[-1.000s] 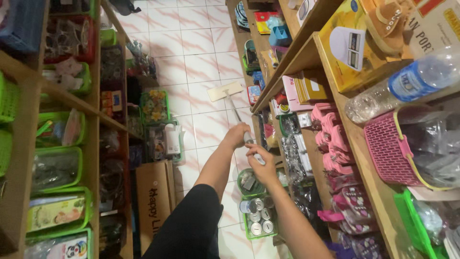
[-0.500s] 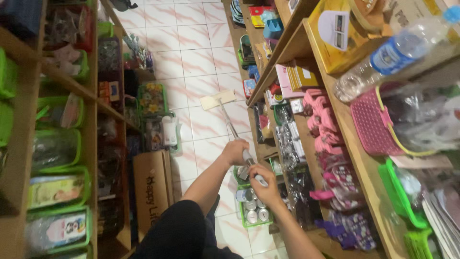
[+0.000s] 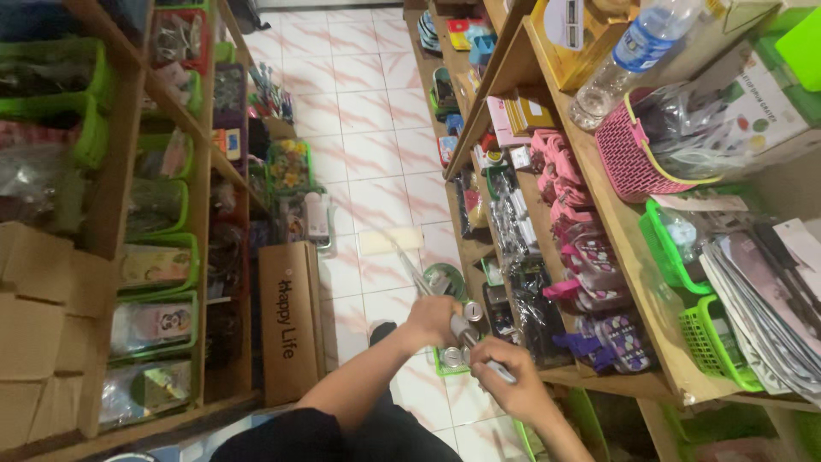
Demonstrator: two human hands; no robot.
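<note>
Here, a long mop [image 3: 428, 282] is held by both hands in a narrow shop aisle. The left hand [image 3: 430, 321] is closed tight around the thin grey pole, and the right hand [image 3: 509, 387] is wrapped around the pole's near end, lower in the picture. The flat pale mop head [image 3: 391, 240] is laid on the tiled floor [image 3: 368, 128], well ahead of the hands, just beside a brown cardboard box [image 3: 289, 321].

How much of the floor has been wiped cannot be told; no wet streaks can be made out. A long stretch of tiles is seen beyond the mop head, so much of the aisle seems left to do.

The tiles look smooth and shiny, white with pink marks. The pole looks like hard metal. The wooden shelves [image 3: 599, 214] are packed with green plastic baskets, a pink woven basket [image 3: 633, 154] and a clear bottle [image 3: 629, 51].
</note>
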